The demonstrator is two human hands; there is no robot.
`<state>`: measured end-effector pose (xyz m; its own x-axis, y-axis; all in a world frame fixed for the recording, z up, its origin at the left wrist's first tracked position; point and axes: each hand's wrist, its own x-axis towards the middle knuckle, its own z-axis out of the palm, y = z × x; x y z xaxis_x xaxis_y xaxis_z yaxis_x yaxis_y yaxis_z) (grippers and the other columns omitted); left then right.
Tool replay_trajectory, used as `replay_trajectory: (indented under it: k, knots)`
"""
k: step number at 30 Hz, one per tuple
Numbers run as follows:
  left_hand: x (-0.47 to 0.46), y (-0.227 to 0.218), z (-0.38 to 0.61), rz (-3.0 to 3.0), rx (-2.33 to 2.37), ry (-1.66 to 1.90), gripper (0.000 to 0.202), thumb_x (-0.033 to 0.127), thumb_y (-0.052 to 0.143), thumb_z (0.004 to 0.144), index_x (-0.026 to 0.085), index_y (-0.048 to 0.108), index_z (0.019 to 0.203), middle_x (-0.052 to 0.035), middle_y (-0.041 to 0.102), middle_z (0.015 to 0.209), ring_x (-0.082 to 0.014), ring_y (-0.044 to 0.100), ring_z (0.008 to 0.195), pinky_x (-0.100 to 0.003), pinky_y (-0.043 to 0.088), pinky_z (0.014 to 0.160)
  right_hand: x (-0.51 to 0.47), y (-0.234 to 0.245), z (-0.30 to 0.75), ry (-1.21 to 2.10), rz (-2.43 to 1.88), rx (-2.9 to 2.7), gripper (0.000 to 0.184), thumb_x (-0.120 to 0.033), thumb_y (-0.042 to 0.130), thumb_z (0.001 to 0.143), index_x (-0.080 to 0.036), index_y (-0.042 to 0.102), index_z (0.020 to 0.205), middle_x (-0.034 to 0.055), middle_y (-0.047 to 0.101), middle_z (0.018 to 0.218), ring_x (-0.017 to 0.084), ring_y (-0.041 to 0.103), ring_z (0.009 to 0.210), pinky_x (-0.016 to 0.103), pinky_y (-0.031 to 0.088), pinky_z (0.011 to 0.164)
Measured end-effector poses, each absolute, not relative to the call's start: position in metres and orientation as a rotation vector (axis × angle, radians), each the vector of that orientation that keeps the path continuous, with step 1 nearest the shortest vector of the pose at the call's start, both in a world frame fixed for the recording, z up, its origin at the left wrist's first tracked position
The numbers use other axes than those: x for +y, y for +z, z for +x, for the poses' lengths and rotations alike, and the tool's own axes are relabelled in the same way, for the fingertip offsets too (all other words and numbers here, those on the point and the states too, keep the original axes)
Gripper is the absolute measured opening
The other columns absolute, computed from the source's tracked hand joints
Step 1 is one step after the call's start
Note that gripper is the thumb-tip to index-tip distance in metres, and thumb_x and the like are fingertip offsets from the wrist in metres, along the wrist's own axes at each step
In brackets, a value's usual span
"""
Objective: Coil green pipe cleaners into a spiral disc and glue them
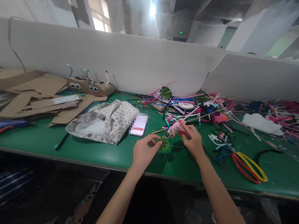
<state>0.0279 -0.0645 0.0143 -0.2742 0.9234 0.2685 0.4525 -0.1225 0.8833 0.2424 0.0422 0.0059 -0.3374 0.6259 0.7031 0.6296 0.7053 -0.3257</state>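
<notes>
My left hand (143,151) pinches a small round green felt piece (164,144) just above the green table (46,140). My right hand (192,138) is closed around a pink glue gun (175,127), its tip pointing down-left at the green piece. Both hands sit close together near the table's front edge, at centre.
A phone (138,125) lies next to a floral cloth bag (105,122). Red and yellow scissors (249,165) lie at the right. A heap of pipe cleaners and felt bits (198,107) fills the back right. Cardboard sheets and googly-eyed cardboard figures (93,88) lie at the left.
</notes>
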Motion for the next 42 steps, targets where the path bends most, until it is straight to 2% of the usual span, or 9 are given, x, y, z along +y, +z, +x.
replay_trajectory:
  k: [7, 32, 42]
  knots:
    - [-0.0647, 0.0124, 0.0262, 1.519, 1.688, 1.401, 0.01, 0.029, 0.064, 0.078, 0.027, 0.069, 0.086, 0.0044, 0.067, 0.066, -0.015, 0.067, 0.068, -0.023, 0.049, 0.066, 0.0418, 0.0065, 0.2431, -0.021, -0.949, -2.049, 0.05, -0.017, 0.052, 0.084, -0.028, 0.052, 0.133, 0.0048, 0.059, 0.095, 0.021, 0.058, 0.089, 0.033, 0.048, 0.078]
    - [-0.0595, 0.0109, 0.0248, 1.518, 1.56, 1.462, 0.013, 0.026, 0.063, 0.077, 0.021, 0.072, 0.084, 0.001, 0.066, 0.066, -0.0143, 0.063, 0.063, -0.023, 0.051, 0.064, 0.0441, 0.0041, 0.244, -0.015, -0.95, -2.043, 0.051, -0.018, 0.052, 0.084, -0.028, 0.051, 0.134, 0.005, 0.058, 0.095, 0.021, 0.058, 0.088, 0.034, 0.049, 0.077]
    - [-0.0589, 0.0127, 0.0249, 1.511, 1.54, 1.471, 0.011, 0.024, 0.064, 0.074, 0.02, 0.073, 0.081, 0.0005, 0.067, 0.065, -0.0142, 0.062, 0.061, -0.023, 0.05, 0.062, 0.0428, 0.005, 0.242, 0.029, -0.958, -2.032, 0.049, -0.024, 0.055, 0.084, -0.028, 0.052, 0.134, 0.0052, 0.058, 0.093, 0.022, 0.058, 0.086, 0.034, 0.049, 0.076]
